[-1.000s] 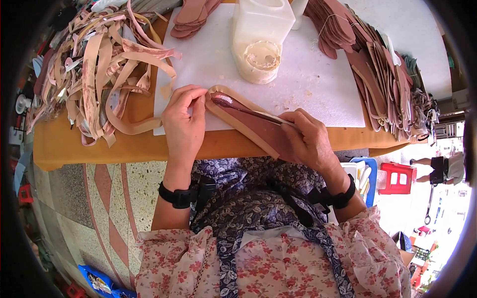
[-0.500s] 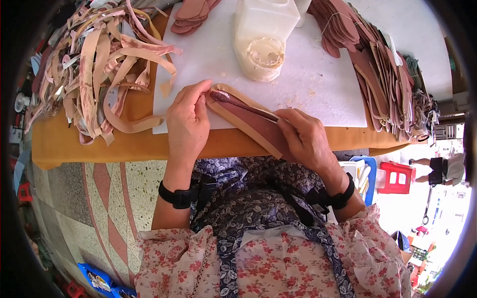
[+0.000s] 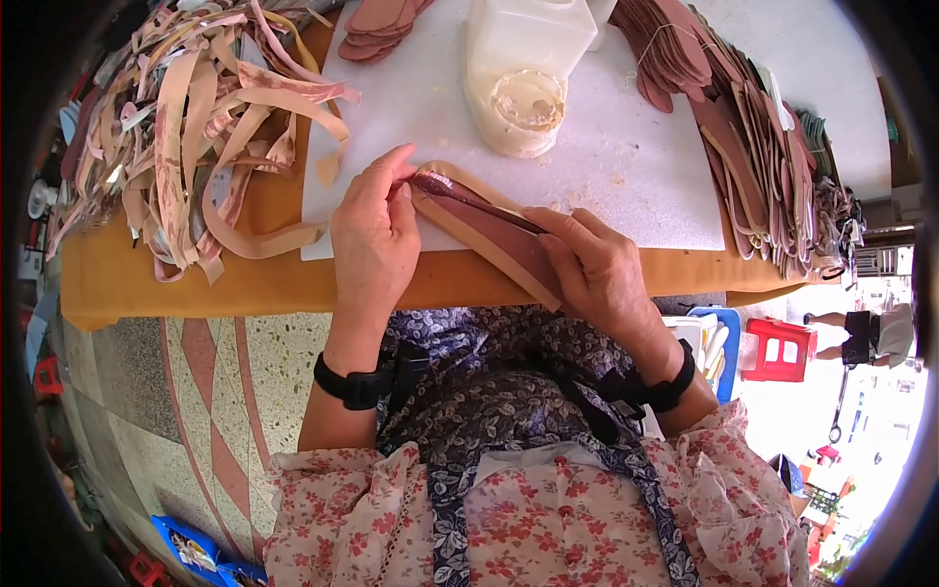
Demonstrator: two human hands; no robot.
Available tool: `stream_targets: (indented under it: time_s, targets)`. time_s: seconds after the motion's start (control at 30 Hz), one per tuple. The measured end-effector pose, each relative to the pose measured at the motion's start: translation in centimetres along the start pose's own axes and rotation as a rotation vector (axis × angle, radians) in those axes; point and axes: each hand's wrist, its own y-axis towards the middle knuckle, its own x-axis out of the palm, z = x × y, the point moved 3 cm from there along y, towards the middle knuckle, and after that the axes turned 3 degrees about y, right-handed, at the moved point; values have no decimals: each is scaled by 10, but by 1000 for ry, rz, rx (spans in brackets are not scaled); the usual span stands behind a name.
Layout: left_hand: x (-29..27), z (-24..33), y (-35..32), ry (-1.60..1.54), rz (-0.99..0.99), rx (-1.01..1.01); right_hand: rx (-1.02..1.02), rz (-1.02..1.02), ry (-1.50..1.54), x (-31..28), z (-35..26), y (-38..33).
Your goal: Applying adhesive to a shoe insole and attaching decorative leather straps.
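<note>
Both angled inward: right grip (image 3: 599,271) closed around brush (image 3: 481,206), left grip (image 3: 378,233) apparently pinching insole (image 3: 511,246).

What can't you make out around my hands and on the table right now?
In the head view:
Brush: handle end, hidden by the right hand.
Brown sole piece: near end, covered by the same hand.
White container: far end, cut off by the upper edge.
Clutter at far right: too small.
</note>
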Motion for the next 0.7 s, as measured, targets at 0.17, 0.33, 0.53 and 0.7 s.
stream_targets:
  time_s: [0.17,0.33,0.53,0.7]
  targets:
    - [0,2,0,13,-4,-3,-17,5,54,2,4,0]
    - [2,4,-1,55,-20,-11,-21,18,51,1,4,2]
    - [2,6,0,72,16,29,5,54,17,3,4,1]
    - [3,6,-1,62,19,28,83,7,-3,0,4,0]
